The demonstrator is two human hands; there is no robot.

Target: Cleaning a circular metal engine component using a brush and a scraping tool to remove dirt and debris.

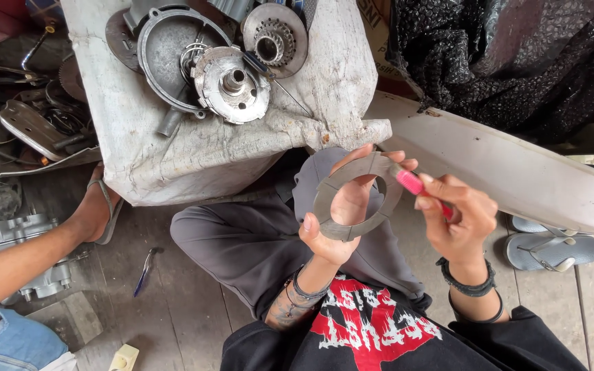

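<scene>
My left hand (342,213) holds a flat grey ring-shaped friction plate (324,196) upright, fingers through its centre hole and thumb on the lower rim. My right hand (458,216) grips a small tool with a pink-red handle (410,182), its tip touching the ring's upper right edge. Both hands are above my lap, over grey trousers (242,240).
A dirty white cloth (173,151) ahead carries a round metal clutch hub (232,82), a cover plate (166,48) and a toothed disc (274,31). Another person's leg and sandalled foot (97,206) lie at left. A white panel (517,172) and sandals (551,247) are at right.
</scene>
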